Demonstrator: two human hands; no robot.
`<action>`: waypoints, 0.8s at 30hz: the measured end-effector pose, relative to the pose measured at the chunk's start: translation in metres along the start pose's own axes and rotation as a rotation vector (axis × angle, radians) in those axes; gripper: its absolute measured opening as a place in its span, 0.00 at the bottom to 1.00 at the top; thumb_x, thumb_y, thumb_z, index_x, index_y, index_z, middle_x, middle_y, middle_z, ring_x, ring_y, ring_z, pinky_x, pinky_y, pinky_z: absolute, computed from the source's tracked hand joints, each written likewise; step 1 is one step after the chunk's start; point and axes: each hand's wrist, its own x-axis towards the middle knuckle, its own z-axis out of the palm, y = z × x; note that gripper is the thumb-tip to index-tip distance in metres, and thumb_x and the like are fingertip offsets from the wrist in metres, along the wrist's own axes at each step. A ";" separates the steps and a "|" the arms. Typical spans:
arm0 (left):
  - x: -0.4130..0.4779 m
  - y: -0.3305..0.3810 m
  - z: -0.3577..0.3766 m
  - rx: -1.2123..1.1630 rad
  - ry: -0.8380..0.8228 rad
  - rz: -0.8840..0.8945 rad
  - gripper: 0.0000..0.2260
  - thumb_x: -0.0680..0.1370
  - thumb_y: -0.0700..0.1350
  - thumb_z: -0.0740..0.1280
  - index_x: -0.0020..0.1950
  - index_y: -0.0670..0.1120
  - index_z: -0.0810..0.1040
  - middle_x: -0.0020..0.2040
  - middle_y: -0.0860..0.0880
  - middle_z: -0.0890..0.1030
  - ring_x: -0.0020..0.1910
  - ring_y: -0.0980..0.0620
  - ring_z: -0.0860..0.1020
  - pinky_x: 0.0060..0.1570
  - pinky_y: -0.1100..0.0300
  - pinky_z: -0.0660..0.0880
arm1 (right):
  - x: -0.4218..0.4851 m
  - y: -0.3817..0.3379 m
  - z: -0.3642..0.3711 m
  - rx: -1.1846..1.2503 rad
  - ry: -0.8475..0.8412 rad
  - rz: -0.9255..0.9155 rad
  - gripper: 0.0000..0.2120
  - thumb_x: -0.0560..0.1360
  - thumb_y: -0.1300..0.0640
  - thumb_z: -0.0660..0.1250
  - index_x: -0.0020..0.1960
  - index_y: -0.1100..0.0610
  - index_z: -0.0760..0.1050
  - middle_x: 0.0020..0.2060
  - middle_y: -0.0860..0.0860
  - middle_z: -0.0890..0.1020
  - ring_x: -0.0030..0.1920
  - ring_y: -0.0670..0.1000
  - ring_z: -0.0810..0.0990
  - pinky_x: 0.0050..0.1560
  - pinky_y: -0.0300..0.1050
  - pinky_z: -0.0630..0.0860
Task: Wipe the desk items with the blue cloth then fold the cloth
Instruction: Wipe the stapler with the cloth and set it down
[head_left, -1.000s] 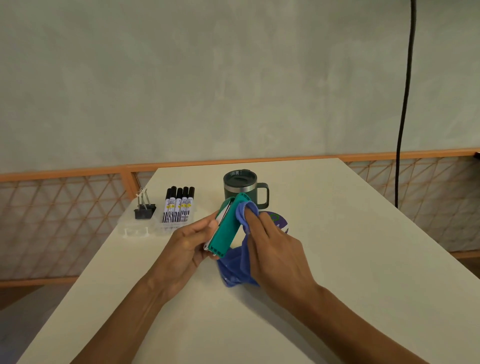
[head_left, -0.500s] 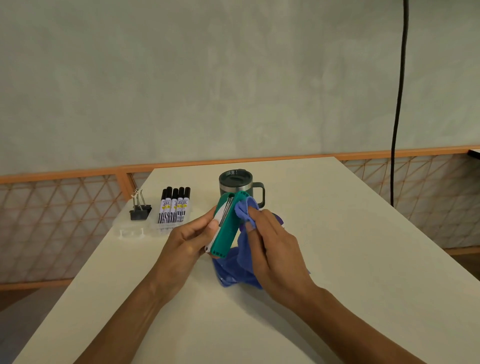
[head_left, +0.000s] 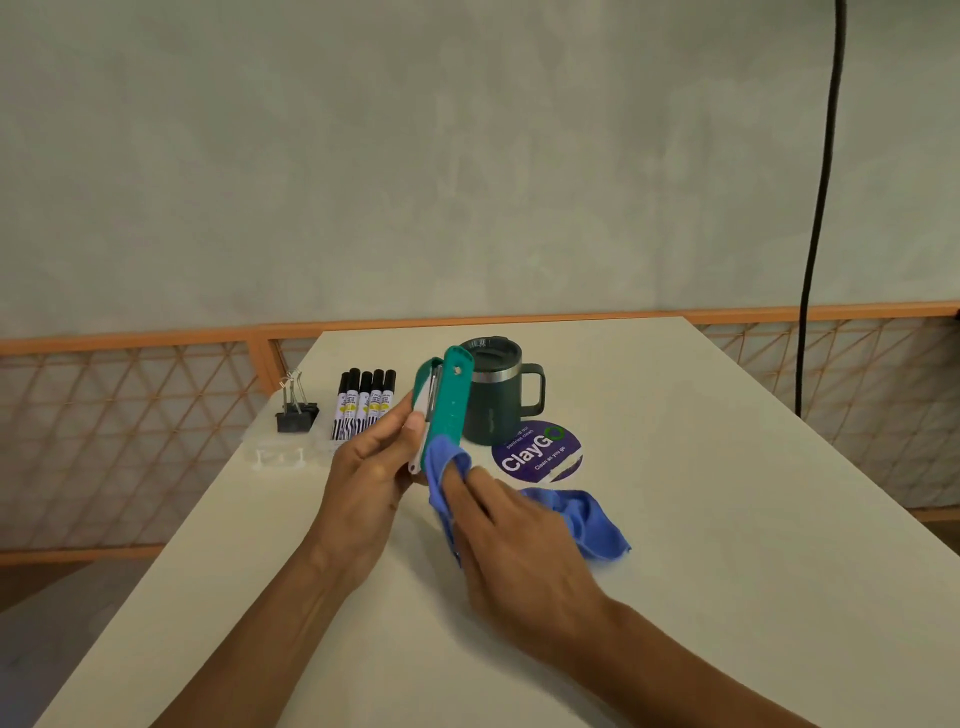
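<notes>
My left hand (head_left: 371, 470) grips a teal stapler (head_left: 448, 402) and holds it nearly upright above the white desk (head_left: 701, 519). Its top end points toward the far wall. My right hand (head_left: 511, 540) holds the blue cloth (head_left: 582, 517) wrapped over its fingertips and presses it against the stapler's lower end. The rest of the cloth trails to the right onto the desk. A dark green lidded mug (head_left: 493, 395) stands just behind the stapler.
A round purple sticker (head_left: 537, 451) lies on the desk in front of the mug. Several black markers (head_left: 363, 402) sit in a clear tray at the left, beside a black binder clip (head_left: 296, 413). A black cable (head_left: 818, 208) hangs at the right.
My right hand has slid the cloth from the stapler's top end down to its lower end. The cloth's tail now lies out to the right, and the purple sticker is uncovered.
</notes>
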 end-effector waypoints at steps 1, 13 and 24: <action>0.002 -0.001 -0.002 -0.024 0.036 -0.006 0.13 0.77 0.47 0.68 0.61 0.54 0.84 0.50 0.54 0.90 0.51 0.56 0.88 0.44 0.62 0.85 | -0.002 -0.001 0.004 -0.010 0.008 -0.023 0.26 0.79 0.53 0.58 0.75 0.58 0.65 0.48 0.49 0.80 0.37 0.47 0.78 0.29 0.43 0.76; -0.011 -0.008 0.005 0.154 -0.247 -0.025 0.20 0.83 0.48 0.67 0.75 0.57 0.78 0.65 0.50 0.86 0.65 0.53 0.83 0.58 0.57 0.82 | 0.016 0.057 -0.016 0.291 0.085 0.264 0.18 0.88 0.49 0.51 0.74 0.51 0.70 0.53 0.45 0.74 0.46 0.47 0.77 0.39 0.45 0.80; 0.005 -0.014 -0.015 0.575 -0.064 0.198 0.30 0.78 0.58 0.70 0.81 0.65 0.68 0.50 0.63 0.81 0.52 0.52 0.80 0.53 0.55 0.83 | 0.008 0.071 -0.040 1.098 0.147 0.648 0.13 0.84 0.49 0.57 0.65 0.48 0.74 0.61 0.46 0.78 0.60 0.51 0.81 0.58 0.52 0.80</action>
